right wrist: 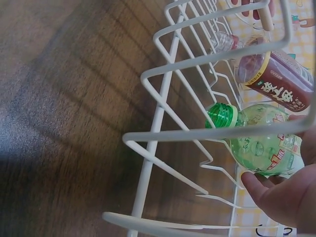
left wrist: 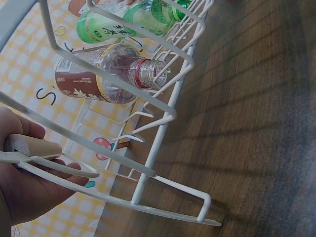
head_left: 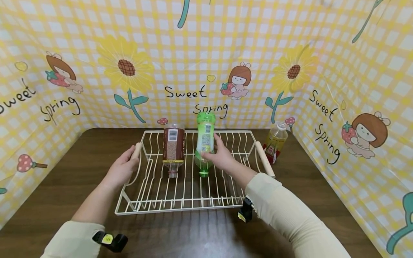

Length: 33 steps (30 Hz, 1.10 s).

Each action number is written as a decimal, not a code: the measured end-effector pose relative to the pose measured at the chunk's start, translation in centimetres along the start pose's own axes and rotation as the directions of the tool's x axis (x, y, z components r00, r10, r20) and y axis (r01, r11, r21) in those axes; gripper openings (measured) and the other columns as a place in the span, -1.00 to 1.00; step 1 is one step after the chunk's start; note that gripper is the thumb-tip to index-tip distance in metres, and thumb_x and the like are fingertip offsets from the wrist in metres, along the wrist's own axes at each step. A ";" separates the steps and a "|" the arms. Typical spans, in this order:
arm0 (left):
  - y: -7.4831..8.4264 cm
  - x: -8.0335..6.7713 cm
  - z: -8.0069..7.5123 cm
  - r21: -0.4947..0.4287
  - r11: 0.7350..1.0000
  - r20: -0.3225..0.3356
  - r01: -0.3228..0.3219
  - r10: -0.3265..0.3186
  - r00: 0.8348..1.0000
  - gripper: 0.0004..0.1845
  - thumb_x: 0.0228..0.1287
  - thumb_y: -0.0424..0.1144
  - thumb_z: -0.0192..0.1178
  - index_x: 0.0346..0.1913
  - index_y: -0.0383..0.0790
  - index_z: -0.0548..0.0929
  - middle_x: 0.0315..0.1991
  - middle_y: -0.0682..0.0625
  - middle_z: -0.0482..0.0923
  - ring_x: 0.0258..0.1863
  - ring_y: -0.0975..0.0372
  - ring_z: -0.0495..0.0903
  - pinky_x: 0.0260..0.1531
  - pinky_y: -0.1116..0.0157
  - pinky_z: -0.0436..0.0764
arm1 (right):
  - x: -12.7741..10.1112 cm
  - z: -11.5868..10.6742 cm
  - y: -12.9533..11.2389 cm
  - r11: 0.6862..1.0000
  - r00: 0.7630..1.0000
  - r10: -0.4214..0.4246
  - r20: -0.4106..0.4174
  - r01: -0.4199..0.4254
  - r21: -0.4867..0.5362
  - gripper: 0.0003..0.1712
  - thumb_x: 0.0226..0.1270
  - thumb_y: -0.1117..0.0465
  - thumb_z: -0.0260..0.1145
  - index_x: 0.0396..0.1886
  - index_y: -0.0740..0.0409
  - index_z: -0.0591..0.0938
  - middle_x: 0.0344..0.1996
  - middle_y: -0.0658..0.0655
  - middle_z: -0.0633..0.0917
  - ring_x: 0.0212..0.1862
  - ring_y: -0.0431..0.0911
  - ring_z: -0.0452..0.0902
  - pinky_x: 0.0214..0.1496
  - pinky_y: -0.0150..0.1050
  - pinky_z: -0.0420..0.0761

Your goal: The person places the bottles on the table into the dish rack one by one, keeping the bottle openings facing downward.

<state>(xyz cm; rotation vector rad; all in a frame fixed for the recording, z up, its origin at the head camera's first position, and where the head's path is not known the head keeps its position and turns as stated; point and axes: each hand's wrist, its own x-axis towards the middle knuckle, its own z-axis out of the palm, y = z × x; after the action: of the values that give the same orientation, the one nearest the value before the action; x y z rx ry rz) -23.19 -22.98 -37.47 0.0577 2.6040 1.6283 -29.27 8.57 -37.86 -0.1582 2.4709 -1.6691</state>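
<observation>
A white wire dish rack point(head_left: 180, 200) sits on a brown wooden table. Two plastic bottles stand neck-down in it: a brown-labelled bottle point(head_left: 173, 145) with an open mouth, and to its right a green bottle point(head_left: 205, 138) with a green cap. My left hand point(head_left: 124, 168) grips the rack's left wooden handle point(head_left: 137, 150); the left wrist view shows the fingers point(left wrist: 24, 187) curled round that handle point(left wrist: 32, 145). My right hand point(head_left: 221, 157) holds the green bottle by its lower body, and its fingertips point(right wrist: 286, 197) lie against the green bottle point(right wrist: 261, 143).
A yellow bottle with a red label point(head_left: 275, 146) stands upright on the table just right of the rack's right wooden handle point(head_left: 264, 159). Yellow checked cloth walls point(head_left: 206, 53) close in the table at the back and both sides.
</observation>
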 end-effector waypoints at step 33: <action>0.0 0.1 0.0 0.014 1.000 -0.007 0.011 -0.011 1.000 -0.35 0.54 -0.33 -0.26 0.52 -0.42 -0.24 0.54 -0.40 -0.19 0.24 -0.09 0.27 -0.19 0.69 0.31 | -0.2 -0.2 -0.5 0.999 0.999 0.023 -0.034 -0.024 -0.026 0.12 0.28 0.06 0.35 0.61 -0.07 -0.17 0.49 0.38 0.19 0.48 0.25 0.13 0.42 0.13 0.31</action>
<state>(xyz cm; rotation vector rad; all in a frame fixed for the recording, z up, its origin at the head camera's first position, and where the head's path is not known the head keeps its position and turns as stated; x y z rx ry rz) -23.27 -22.92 -37.45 0.0387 2.6163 1.6102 -29.08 8.62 -37.30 -0.1043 2.5096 -1.6437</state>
